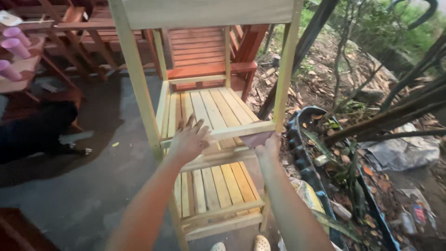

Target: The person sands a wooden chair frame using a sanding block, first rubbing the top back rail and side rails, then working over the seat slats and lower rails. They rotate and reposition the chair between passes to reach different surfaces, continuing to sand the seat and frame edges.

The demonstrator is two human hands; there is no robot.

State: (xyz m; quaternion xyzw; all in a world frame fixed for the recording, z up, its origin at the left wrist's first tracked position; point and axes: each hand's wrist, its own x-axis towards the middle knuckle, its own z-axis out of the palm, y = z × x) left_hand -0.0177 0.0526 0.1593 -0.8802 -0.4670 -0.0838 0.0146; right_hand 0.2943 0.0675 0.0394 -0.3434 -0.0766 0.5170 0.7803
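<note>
A pale, unpainted slatted rack stands on the concrete floor before red-brown furniture. The left hand, fingers spread loose, rests on its front rail. The right hand is clenched on brown sandpaper against the rail's corner. Pink cups sit far left.

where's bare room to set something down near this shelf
Free: the slatted shelf behind the left hand, and the concrete floor left of the frame. Crowded: right of the right hand, the tyre, plants and litter.
</note>
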